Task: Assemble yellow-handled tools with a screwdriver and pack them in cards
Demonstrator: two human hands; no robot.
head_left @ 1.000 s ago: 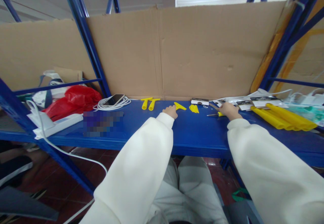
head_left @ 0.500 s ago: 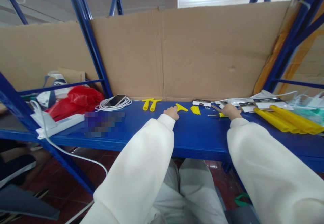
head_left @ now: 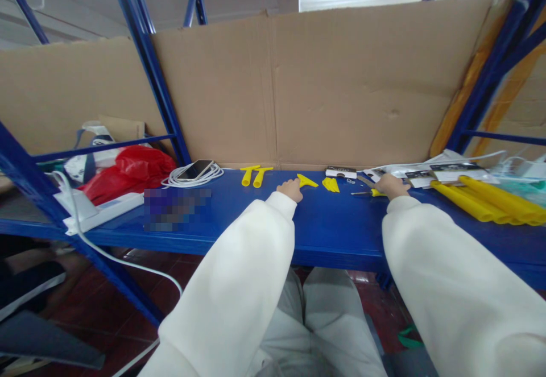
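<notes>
My left hand (head_left: pixel 290 189) is closed round the stem of a yellow T-shaped handle (head_left: pixel 307 181), whose wide head sticks out to the right. Beside it lie small yellow flat pieces (head_left: pixel 330 185) in a pile. My right hand (head_left: pixel 391 186) rests low over the blue shelf with its fingers curled, and whatever they grip is hidden. Just by those fingers lies a screwdriver (head_left: pixel 377 193) with a yellow handle, its shaft pointing left. The end of a dark flat tool (head_left: pixel 365 180) shows at the fingertips. Two more yellow T-shaped handles (head_left: pixel 258 178) lie to the left.
Yellow tubes (head_left: pixel 490 201) and packets (head_left: pixel 458 170) lie at the right. A black-and-white packet (head_left: pixel 340 172) sits near the cardboard wall (head_left: pixel 341 87). Leftward are a phone (head_left: pixel 197 169), a coiled white cable (head_left: pixel 173 180), a power strip (head_left: pixel 113 209) and a red bag (head_left: pixel 132 169).
Both hands keep practically the same places and grips. The view has shifted very slightly; nothing on the shelf has visibly moved.
</notes>
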